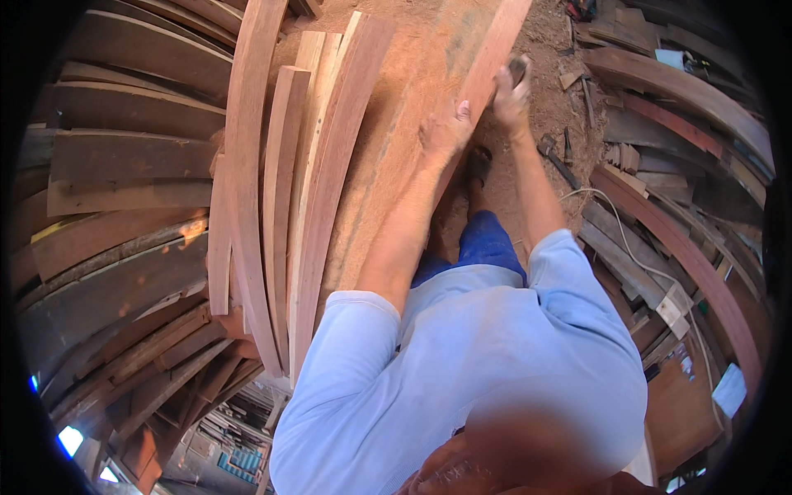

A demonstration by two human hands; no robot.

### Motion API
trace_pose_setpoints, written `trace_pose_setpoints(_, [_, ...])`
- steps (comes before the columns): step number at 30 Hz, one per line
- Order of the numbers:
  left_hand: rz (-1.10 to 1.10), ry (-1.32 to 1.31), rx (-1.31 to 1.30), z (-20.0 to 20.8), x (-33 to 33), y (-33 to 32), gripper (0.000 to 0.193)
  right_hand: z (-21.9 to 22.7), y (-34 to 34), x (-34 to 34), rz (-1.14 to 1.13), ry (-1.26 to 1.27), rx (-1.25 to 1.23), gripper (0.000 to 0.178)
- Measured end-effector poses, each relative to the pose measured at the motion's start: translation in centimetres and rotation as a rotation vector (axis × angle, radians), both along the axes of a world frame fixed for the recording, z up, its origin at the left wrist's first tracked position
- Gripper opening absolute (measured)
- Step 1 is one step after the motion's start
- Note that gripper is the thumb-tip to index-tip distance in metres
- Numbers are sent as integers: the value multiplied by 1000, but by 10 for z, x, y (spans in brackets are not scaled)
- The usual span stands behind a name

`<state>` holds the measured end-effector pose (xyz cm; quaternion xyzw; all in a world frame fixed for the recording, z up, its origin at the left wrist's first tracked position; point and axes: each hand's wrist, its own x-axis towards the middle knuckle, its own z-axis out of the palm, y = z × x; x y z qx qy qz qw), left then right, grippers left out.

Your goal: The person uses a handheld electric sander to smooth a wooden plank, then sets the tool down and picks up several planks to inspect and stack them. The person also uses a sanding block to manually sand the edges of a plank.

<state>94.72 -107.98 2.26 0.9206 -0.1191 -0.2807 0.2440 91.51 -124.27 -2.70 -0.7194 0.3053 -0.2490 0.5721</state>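
A long reddish-brown wooden board [492, 62] runs from the top of the view down toward my body. My left hand [445, 132] is closed around the board, its thumb against the upper face. Beside the board's right edge is my right hand [512, 103], slightly blurred, closed on a small dark object [518, 71]. That object is rounded and mostly covered by the fingers, so its exact kind does not show. The lower part of the board is hidden behind my left forearm.
Several cut planks [340, 173] lie left of me on a sawdust-covered surface [396, 157]. Dark boards [132, 157] are stacked further left. On the right are a hammer-like tool [558, 161], a pale cord [627, 235] and piled timber [676, 223].
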Motion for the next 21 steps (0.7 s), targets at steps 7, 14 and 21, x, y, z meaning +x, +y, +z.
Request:
trace_pose_setpoints(7, [-16, 33, -7, 1, -75, 126, 42, 33, 183, -109, -80, 114, 128, 83])
trace_pose_setpoints(14, [-13, -103, 16, 10, -100, 134, 38, 16, 41, -16, -123, -32, -124, 42])
trace_pose_setpoints(21, [17, -114, -6, 12, -95, 133, 33, 19, 167, -95, -86, -4, -146, 60])
